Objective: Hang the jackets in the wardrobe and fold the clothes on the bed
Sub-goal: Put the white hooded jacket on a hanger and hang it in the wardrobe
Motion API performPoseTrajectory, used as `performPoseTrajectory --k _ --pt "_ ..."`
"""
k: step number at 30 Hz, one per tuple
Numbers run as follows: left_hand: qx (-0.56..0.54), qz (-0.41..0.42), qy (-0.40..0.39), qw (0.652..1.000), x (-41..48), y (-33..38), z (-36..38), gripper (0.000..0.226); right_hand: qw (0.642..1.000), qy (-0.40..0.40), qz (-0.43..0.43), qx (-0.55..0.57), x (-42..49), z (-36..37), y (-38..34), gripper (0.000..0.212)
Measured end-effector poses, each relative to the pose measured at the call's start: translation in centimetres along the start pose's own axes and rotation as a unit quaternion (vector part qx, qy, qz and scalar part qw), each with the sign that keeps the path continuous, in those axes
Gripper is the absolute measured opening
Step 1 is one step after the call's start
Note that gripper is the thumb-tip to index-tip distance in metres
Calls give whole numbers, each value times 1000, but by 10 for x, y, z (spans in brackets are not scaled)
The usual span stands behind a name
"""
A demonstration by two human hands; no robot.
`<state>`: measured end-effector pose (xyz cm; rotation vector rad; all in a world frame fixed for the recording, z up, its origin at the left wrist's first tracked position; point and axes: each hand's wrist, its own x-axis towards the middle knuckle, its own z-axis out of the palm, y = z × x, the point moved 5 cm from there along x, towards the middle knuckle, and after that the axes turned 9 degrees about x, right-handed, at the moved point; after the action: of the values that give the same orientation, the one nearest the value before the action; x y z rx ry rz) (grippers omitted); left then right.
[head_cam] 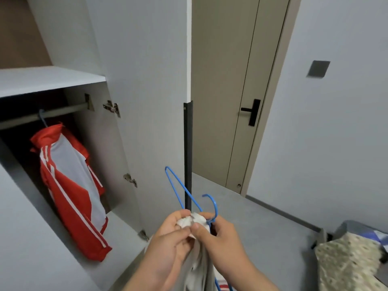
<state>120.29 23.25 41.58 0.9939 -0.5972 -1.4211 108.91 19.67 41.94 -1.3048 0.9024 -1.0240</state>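
Head view: left hand (pixel 168 240) & right hand (pixel 224 238) meet low centre, fingers curled. Both pinch the bunched top of a pale garment (pixel 198 267), which hangs down btwn them. Right fingers also hold the neck of a blue wire hanger (pixel 216 208), hook up, one shoulder poking up-left. Just behind: open wardrobe door (pixel 142 101). Left, inside the wardrobe (pixel 52 80), a red-and-white jacket (pixel 71 185) hangs from the rail (pixel 52 113). Right: room door (pixel 226 101), shut; patterned fabric (pixel 348 261) at bottom-right corner.
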Motion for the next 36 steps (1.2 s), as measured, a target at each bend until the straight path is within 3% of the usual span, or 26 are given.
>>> performPoseTrajectory --k 6,11,15,20,24,29,32,36 --pt "62 -6 49 997 -12 -48 55 30 999 12 19 -37 -30 -75 5 28" --pt "71 -7 65 995 -22 -73 80 29 995 -4 21 -96 -46 -108 13 24" --pt "76 -5 17 997 -29 -80 102 26 992 -35 4 -120 -50 -127 4 12" --pt "117 2 2 993 -27 -82 123 25 993 7 -16 -116 -41 -155 -9 31" --pt "121 18 80 989 -18 -70 112 27 993 56 -10 -104 -26 -195 -20 35" --pt "190 11 187 964 6 -31 56 31 996 -53 43 -49 -12 -245 -43 33" --pt "229 17 218 948 24 -10 26 46 987 -142 66 -45 -15 -256 -64 31" --pt "218 50 221 949 44 18 9 53 967 -233 97 -39 -23 -255 -83 14"
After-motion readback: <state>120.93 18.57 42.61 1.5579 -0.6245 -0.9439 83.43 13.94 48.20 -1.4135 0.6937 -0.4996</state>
